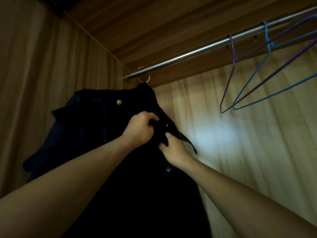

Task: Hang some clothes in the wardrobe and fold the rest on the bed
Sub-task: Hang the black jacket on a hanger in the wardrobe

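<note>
Navy shirt (103, 138) with brass-coloured buttons hangs by a pink hook (147, 77) at the steel rail's (188, 54) left end, close to the wardrobe side wall (34, 66), left hand (140, 129) and right hand (173, 150) both clenched on its front edge, purple hanger (233, 55) and blue hanger (268, 40) well apart to the right.

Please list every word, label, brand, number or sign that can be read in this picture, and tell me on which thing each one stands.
There is no readable text in this picture.
The dark shirt, gripped by the left hand and the right hand, shows only plain buttons; no label is in view.
The rail, the purple hanger and the blue hanger carry no print.
</note>
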### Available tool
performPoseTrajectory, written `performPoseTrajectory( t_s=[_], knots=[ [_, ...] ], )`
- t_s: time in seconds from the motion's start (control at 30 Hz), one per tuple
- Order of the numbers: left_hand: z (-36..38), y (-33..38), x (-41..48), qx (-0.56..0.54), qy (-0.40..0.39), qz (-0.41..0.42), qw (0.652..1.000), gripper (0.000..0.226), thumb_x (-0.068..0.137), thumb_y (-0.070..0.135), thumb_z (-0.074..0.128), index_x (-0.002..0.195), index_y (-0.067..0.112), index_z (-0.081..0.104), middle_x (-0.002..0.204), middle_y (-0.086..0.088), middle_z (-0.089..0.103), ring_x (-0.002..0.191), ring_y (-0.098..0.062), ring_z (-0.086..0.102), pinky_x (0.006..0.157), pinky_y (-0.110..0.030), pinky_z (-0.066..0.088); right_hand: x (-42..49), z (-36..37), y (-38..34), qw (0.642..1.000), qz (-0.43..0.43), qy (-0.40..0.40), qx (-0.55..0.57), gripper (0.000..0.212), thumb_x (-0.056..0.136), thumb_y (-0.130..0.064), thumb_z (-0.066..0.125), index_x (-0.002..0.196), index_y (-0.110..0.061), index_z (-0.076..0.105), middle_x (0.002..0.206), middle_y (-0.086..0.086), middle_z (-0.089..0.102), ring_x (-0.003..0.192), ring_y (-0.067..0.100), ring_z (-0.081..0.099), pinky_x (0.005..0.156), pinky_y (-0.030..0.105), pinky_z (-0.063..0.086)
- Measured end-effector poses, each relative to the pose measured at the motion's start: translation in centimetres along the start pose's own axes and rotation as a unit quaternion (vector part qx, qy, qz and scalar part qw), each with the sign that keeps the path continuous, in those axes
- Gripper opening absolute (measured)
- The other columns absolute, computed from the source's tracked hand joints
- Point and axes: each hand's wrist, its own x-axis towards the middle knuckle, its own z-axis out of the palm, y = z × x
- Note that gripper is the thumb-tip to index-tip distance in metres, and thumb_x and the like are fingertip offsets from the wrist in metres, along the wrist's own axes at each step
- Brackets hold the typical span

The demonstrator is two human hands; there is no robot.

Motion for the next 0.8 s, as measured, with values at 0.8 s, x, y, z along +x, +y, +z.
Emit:
performPoseTrajectory(
  t_s=[0.8],
  knots=[
    [18.7,12.1,-28.3,-0.050,-0.492,-0.041,0.868,0.045,0.091,0.049,0.059,0.121,0.016,0.066,0.121,-0.005,0.065,0.101,-0.019,0.063,0.083,-0.031,0.054,-34.7,-17.6,9.3,0.806,0.338,-0.354,-0.334,0.068,0.096,-0.059,0.054,0.150,-0.020,0.042,0.154,0.006,0.043,0.135,0.025,0.045,0.103,0.032,0.041]
  ],
)
